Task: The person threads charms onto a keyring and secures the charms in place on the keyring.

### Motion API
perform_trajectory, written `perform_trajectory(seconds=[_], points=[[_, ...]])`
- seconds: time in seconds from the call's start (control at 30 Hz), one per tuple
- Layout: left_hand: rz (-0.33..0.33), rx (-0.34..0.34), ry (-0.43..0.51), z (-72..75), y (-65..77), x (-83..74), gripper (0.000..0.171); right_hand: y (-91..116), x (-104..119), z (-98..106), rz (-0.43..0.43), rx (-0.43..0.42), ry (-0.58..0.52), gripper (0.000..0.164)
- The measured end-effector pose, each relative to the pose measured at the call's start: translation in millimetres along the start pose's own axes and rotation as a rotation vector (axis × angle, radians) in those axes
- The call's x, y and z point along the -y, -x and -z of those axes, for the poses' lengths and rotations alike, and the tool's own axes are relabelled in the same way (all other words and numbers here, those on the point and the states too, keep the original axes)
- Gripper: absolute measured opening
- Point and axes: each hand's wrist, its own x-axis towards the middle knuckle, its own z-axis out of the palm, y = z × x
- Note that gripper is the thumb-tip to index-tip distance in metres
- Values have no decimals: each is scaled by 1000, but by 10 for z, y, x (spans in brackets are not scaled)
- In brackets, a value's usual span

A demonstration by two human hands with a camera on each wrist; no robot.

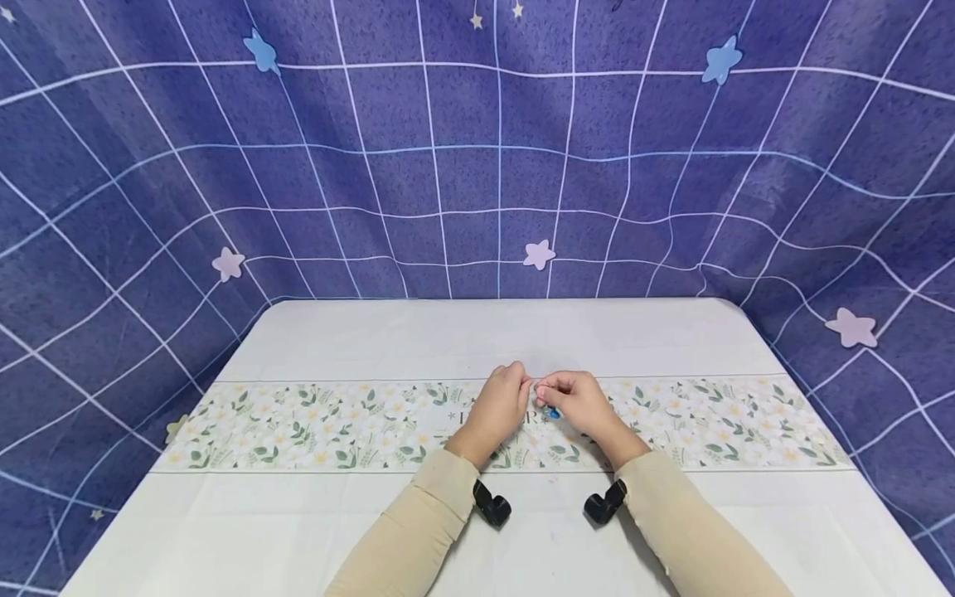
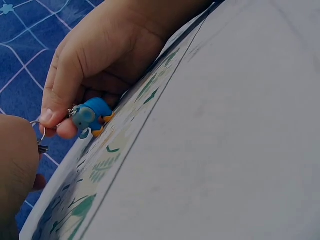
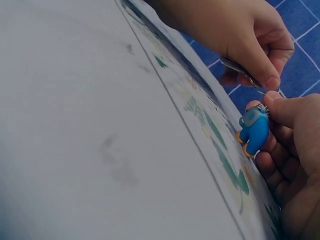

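Both hands meet above the middle of the table. Between them is a metal key ring (image 2: 42,131), which the left hand (image 1: 498,408) and the right hand (image 1: 582,405) each pinch between thumb and finger. From the ring, by a short chain, hangs a blue animal-shaped charm (image 3: 256,127) with orange feet, just below the right fingertips. Flat silver metal pieces, seemingly keys (image 3: 235,67), lie along the left hand's fingers. The left fingers mostly hide them. Only a bit of the blue charm shows in the head view.
A white tablecloth (image 1: 298,514) with a floral band (image 1: 298,423) covers the table under the hands. Behind hangs a blue gridded curtain (image 1: 462,182) with stars. Black wrist cameras (image 1: 492,504) sit on both beige sleeves (image 1: 425,531).
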Motion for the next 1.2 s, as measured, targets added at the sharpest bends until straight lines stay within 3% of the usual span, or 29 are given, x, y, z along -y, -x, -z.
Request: perform_trajectory(seconds=[0.43,0.67,1.0,1.2], points=[[23,-55,-50,-50,-5,-56,14,52,96,-123,-46,-146,39,9],[18,-68,-70,-49,8,-54,15,51,89,-184,-4,-228,175,7],[-53,-75,-97,-64,10,-43,12,41,98,-184,6,-222,223,8],[-56,-68,-74,-78,10,-38,12,38,107,-186,10,-231,237,12]])
